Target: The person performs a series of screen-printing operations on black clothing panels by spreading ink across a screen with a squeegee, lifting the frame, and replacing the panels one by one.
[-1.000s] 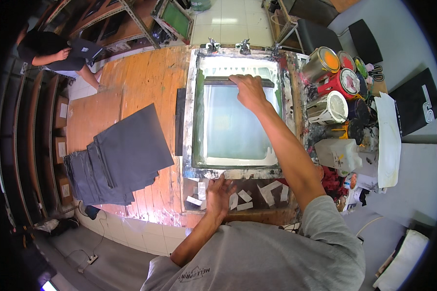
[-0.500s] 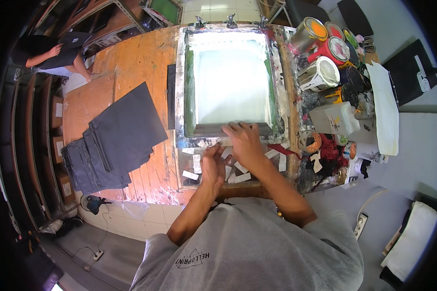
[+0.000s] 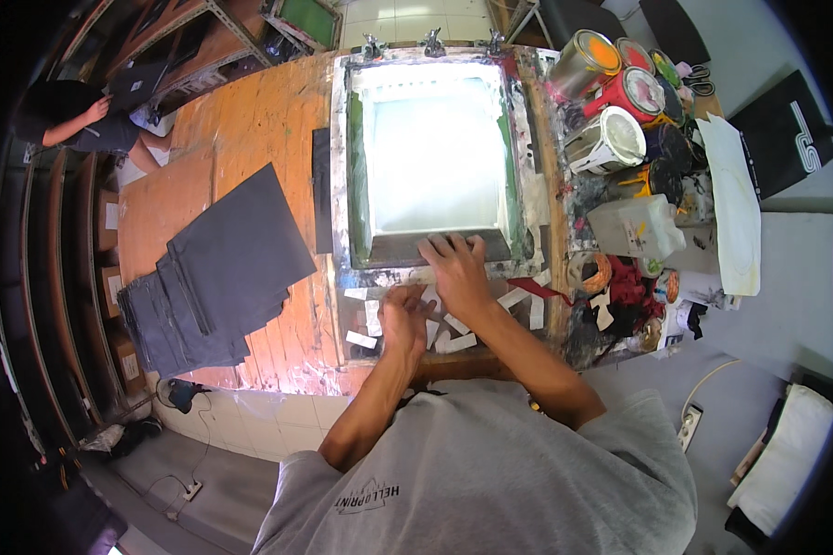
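Observation:
A silk-screen frame (image 3: 341,185) with a bright white mesh lies on the table, its inner edges stained green. Along the near end of the mesh rests a long dark squeegee (image 3: 393,247). My right hand (image 3: 455,268) reaches over the frame's near side, its bent fingers gripping the squeegee's top edge. Just below the frame's near edge, my left hand (image 3: 404,319) is curled, palm partly up, with its fingers drawn together. Whatever those fingers hold, if anything, is hidden. White tape pieces (image 3: 362,339) are scattered around both wrists.
Black sheets (image 3: 241,231) lie fanned out on the wooden table (image 3: 259,120) to the left. Ink cans (image 3: 585,65), tubs and a translucent jug (image 3: 634,227) crowd the right side. Clamps (image 3: 433,42) hold the frame's far edge. A person (image 3: 74,120) sits at the far left.
The fingers of my left hand have curled in more. My right hand stays on the squeegee. At the far left the other person's arm has shifted, and the whole view has moved slightly.

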Available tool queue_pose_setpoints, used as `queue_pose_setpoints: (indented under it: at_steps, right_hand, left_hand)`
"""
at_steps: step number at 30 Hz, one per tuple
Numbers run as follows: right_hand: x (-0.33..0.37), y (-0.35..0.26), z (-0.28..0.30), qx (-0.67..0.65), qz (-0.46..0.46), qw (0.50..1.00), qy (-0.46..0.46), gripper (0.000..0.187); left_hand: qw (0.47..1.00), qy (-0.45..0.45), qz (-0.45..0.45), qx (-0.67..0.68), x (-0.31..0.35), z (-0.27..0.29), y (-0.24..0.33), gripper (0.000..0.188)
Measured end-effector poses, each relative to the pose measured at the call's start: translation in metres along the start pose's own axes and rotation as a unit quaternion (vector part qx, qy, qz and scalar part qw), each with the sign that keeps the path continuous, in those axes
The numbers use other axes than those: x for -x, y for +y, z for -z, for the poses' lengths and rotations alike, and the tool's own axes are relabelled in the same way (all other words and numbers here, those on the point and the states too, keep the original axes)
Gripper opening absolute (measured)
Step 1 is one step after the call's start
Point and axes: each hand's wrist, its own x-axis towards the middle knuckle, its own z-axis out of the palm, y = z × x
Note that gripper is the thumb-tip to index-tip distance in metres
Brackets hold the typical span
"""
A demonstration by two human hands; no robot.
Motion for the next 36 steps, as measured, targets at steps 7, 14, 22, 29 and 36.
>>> queue_pose_setpoints:
  at_steps: [7,14,22,29,36]
  right_hand:
    - [-0.114,0.052,-0.015,0.020,0.000,0.999,0.049,0.049]
    - [-0.234,0.086,0.022,0.025,-0.084,0.990,-0.113,0.053]
    - [-0.065,0.022,0.059,-0.080,0.044,0.995,0.024,0.050]
    - [-0.038,-0.018,0.106,-0.057,0.101,0.976,0.182,0.048]
    - [-0.136,-0.012,0.223,0.052,0.159,0.965,0.201,0.051]
  left_hand:
    - [1.000,0.020,-0.007,-0.019,0.002,0.002,-0.002,0.011]
    - [0.999,0.025,-0.012,-0.027,0.002,0.001,0.000,0.011]
    - [1.000,-0.011,0.003,-0.009,0.014,-0.007,0.015,0.017]
    - [0.990,-0.135,-0.048,0.014,0.060,-0.051,0.070,0.042]
    - [0.902,-0.259,-0.319,-0.133,0.023,-0.083,0.155,0.040]
